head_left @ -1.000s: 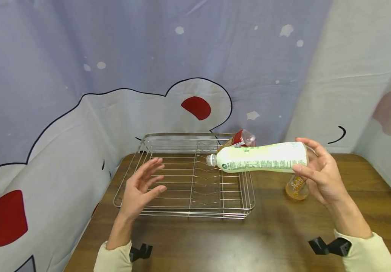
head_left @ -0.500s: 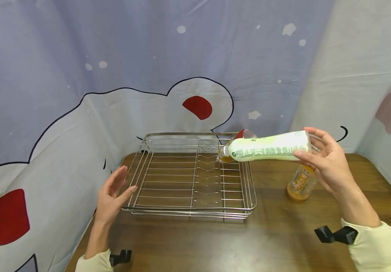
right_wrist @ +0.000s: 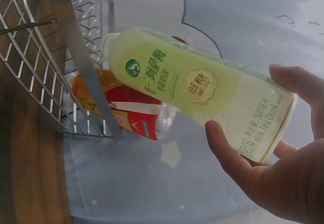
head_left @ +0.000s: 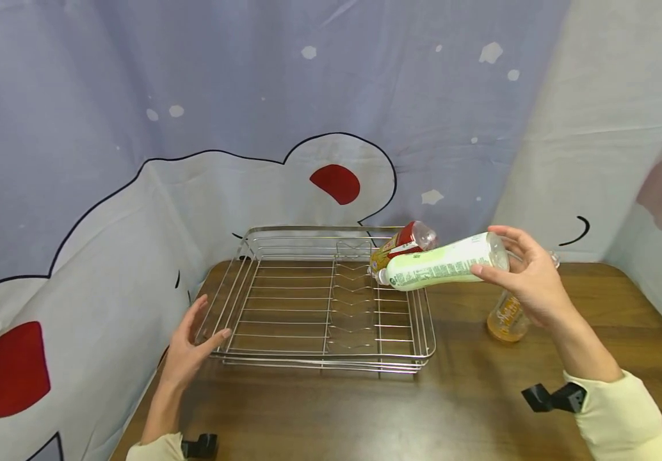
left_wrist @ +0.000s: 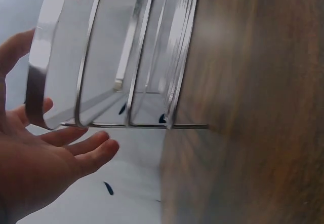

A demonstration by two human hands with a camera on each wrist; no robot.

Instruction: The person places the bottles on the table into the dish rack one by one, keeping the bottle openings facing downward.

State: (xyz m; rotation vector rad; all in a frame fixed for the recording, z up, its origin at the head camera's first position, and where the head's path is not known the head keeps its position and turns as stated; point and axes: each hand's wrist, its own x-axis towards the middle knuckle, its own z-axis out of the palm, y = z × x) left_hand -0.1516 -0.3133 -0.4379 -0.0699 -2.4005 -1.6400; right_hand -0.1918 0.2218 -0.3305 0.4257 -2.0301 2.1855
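Note:
My right hand (head_left: 529,275) grips a pale green milk tea bottle (right_wrist: 187,89) by its base end, thumb on one side and fingers on the other. The bottle lies nearly level over the right side of a wire dish rack (head_left: 285,351), its neck pointing left and slightly down. Behind it, a red-labelled bottle (head_left: 403,243) leans in the rack's back right corner. At the rack's front left corner is my left hand (head_left: 184,352), thumb and fingers spread about the rim; in the left wrist view the fingers (left_wrist: 98,153) are extended beside the wires.
The rack stands on a brown wooden table (head_left: 308,416). A clear bottle with an orange label (head_left: 508,318) stands right of the rack, partly behind my right hand. A patterned curtain (head_left: 221,96) hangs behind the table and along its left side.
My left hand has moved left and down from over the rack to its front left corner. The right hand has raised the milk tea bottle, then lowered it, tilting its neck down towards the rack.

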